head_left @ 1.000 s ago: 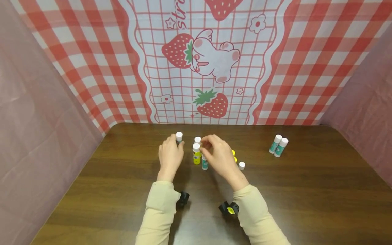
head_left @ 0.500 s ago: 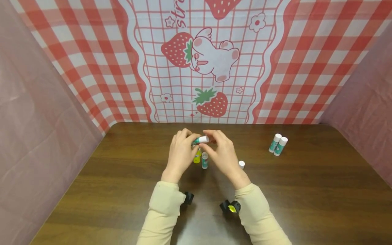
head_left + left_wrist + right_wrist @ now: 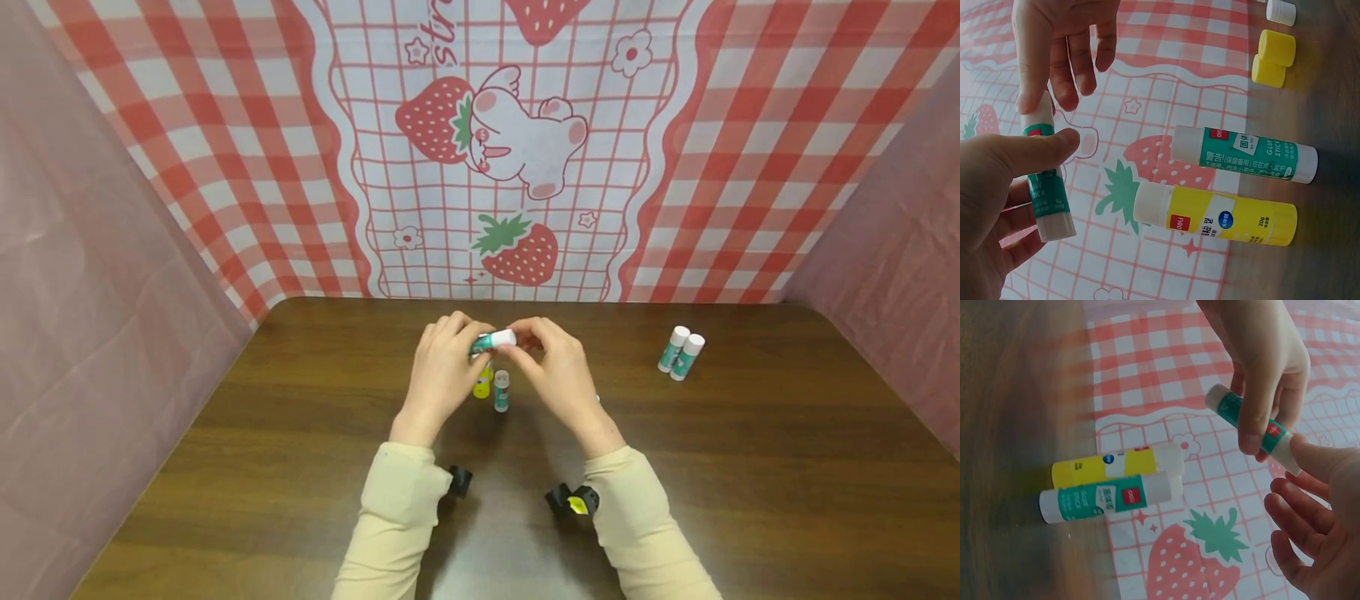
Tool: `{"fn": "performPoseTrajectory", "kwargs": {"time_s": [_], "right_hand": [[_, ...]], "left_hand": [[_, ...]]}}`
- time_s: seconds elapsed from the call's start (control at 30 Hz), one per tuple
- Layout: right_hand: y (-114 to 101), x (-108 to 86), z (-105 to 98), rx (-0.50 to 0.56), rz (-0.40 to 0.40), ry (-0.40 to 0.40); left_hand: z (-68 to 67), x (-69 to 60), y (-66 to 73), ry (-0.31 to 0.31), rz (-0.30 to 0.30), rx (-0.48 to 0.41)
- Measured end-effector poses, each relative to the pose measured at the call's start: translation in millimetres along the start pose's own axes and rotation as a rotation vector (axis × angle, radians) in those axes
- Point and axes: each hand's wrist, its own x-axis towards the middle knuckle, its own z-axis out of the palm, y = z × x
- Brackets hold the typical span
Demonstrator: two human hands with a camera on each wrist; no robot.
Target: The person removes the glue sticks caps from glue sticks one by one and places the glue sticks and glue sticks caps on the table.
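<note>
Green and white, a glue stick [image 3: 486, 342] is gripped around its body by the left hand's fingers; the right hand's [image 3: 557, 371] thumb and forefinger pinch its white cap [image 3: 505, 337]. Its long axis runs sideways between the left hand [image 3: 441, 371] and the right, cap end rightward, roughly along the bench's [image 3: 247, 450] far edge, above the surface. On the near side, a yellow bottle-like stick [image 3: 482, 387] and a shorter-looking green stick [image 3: 502, 397] stand upright; two capped sticks [image 3: 686, 360] stand towards the far right corner.

Brown table [image 3: 225, 500]; strawberry-print backdrop [image 3: 517, 158] — red-checked; pink drapes [image 3: 97, 233] either side.
</note>
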Motion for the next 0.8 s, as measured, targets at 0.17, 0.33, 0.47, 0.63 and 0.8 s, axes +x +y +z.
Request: {"fn": "performPoseTrajectory", "kwargs": {"time_s": [0.17, 0.33, 0.47, 0.63, 0.8], "right_hand": [[0.7, 0.6, -6.9, -0.010, 0.006, -0.033], [2.8, 1.2, -12.5, 0.000, -0.007, -0.062], [4.6, 1.9, -15.6, 0.003, -0.013, -0.072], [5.0, 1.9, -18.7, 0.006, -0.006, -0.066], [6.3, 1.5, -24.0, 0.000, 0.004, -0.074]], "left_hand": [[0.1, -0.7, 0.1, -0.018, 0.035, 0.005], [0.0, -0.7, -0.4, -0.028, 0.048, 0.013], [-0.1, -0.1, 0.2, -0.048, 0.048, 0.018], [0.0, -0.5, 0.7, -0.074, 0.027, 0.028], [-1.0, -0.4, 1.9, -0.095, 0.007, 0.024]]}}
